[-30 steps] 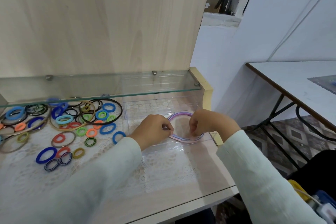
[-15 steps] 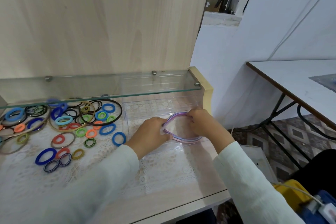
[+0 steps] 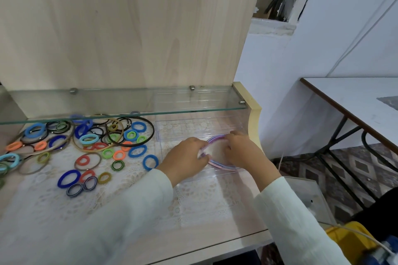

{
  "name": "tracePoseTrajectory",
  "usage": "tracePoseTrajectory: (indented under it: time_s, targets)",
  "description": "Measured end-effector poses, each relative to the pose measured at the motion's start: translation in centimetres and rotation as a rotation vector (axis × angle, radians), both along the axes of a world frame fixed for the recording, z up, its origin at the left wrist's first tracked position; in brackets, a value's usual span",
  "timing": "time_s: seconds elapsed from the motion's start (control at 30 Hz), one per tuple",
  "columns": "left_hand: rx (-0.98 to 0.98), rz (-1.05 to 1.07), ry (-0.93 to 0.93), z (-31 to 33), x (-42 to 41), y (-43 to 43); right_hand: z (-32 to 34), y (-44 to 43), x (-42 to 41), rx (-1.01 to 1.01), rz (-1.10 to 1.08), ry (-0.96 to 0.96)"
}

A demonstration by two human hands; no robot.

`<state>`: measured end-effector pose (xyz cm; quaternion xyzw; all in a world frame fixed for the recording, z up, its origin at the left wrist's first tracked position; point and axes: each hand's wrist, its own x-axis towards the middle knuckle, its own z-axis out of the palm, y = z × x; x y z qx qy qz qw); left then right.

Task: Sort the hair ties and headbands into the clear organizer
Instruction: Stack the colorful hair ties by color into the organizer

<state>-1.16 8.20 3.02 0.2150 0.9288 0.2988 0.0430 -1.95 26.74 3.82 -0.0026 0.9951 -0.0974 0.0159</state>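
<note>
Hands (image 3: 185, 155) (image 3: 241, 150) curled round headbands (image 3: 218, 165) inside organizer (image 3: 193, 127)

Mid-frame, the left grip (image 3: 185, 157) and right grip (image 3: 243, 153) hold pink-purple headbands (image 3: 217, 164) inside the clear organizer (image 3: 193, 123); hair ties (image 3: 80, 131) litter the tabletop (image 3: 193, 232) at left.

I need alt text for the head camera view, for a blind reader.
A person's left grip and right grip hold pastel headbands inside a clear organizer; colourful hair ties lie scattered to its left on a lace cloth.
</note>
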Motion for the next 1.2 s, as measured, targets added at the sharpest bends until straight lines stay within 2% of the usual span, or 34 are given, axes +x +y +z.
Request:
tracePoseTrajectory:
  time_s: [0.1, 0.3, 0.4, 0.73, 0.83, 1.07, 1.2]
  targets:
    - [0.017, 0.038, 0.123, 0.1, 0.7, -0.7, 0.5, -1.3, 0.6, -0.064, 0.030, 0.097]
    - [0.164, 0.186, 0.416, 0.0, 2.6, -4.6, 1.4, -5.9, 2.3, -0.361, 0.047, 0.264]
    - [0.201, 0.282, 0.503, -0.4, 3.5, -7.2, 1.2, -8.9, 2.9, -0.437, 0.080, 0.353]
    - [0.038, 0.440, 0.514, -2.7, 5.0, -15.7, -0.2, -17.8, 4.3, -0.351, 0.372, 0.571]
    - [0.019, 0.459, 0.506, -3.3, 6.0, -18.2, -0.8, -19.9, 4.7, -0.311, 0.470, 0.569]
    - [-0.060, 0.423, 0.592, -3.8, 7.7, -23.2, -3.5, -23.3, 4.9, -0.375, 0.613, 0.460]
    - [-0.106, 0.386, 0.556, -3.5, 8.5, -25.0, -4.5, -24.1, 5.1, -0.423, 0.661, 0.423]
